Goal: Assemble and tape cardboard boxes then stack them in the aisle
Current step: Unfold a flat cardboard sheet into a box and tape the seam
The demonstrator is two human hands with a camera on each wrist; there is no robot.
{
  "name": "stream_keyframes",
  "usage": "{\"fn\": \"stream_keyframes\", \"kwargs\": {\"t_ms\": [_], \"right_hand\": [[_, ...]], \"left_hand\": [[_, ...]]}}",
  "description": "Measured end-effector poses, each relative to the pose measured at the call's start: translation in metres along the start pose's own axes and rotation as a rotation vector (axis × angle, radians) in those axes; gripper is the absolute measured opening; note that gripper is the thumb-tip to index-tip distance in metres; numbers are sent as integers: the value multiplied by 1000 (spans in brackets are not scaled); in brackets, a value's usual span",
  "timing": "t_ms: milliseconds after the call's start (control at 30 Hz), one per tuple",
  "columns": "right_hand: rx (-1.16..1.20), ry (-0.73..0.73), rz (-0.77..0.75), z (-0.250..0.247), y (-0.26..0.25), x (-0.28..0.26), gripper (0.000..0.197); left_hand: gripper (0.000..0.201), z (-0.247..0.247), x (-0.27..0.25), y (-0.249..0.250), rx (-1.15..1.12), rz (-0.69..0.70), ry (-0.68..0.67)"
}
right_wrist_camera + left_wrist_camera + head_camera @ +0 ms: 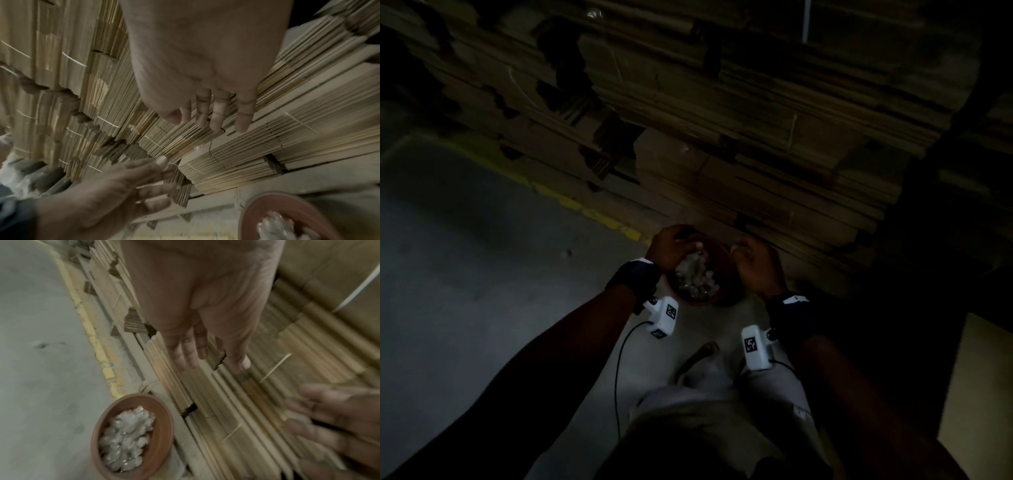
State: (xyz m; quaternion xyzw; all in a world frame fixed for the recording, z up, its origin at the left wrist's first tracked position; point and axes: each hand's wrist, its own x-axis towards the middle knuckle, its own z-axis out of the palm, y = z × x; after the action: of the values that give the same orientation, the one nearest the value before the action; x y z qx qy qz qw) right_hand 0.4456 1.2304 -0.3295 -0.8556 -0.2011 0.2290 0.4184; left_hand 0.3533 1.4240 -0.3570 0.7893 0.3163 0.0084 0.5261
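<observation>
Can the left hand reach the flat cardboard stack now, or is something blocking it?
Probably yes. The left hand is open and holds nothing, and nothing lies between its fingers and the cardboard stack. The bowl sits lower, beside the stack.

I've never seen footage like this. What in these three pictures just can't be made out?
- Head view: too dark to tell whether the left hand or right hand touches the brown bowl; both hide its rim.
- Right wrist view: the bowl is cut off by the bottom edge.
- Left wrist view: the right hand is motion-blurred.
- The crinkled clear stuff in the bowl: too blurry to identify.
- The flat cardboard stacks: any print is unreadable.
</observation>
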Motion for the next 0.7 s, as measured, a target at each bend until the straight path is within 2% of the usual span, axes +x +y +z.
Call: {"fn": "stream_keyframes", "kwargs": {"t_ms": [200,400,533,633,700], "right_hand": [[29,29,8,-26,-32,-45,28],[1,115,-38,-63,-55,-141,48],[-50,270,-128,-94,-55,-218,33],[-87,407,-167,-116,-46,-284,35],[-130,457,-169,-130,-43,-327,39]], "left_hand": [[27,-26,-66,37,-44,78,75],[21,-32,-185,81,-46,201,131],[22,-14,-259,107,43,330,120],[27,8,-311,124,62,470,111],[26,26,-342,137,71,507,86]]}}
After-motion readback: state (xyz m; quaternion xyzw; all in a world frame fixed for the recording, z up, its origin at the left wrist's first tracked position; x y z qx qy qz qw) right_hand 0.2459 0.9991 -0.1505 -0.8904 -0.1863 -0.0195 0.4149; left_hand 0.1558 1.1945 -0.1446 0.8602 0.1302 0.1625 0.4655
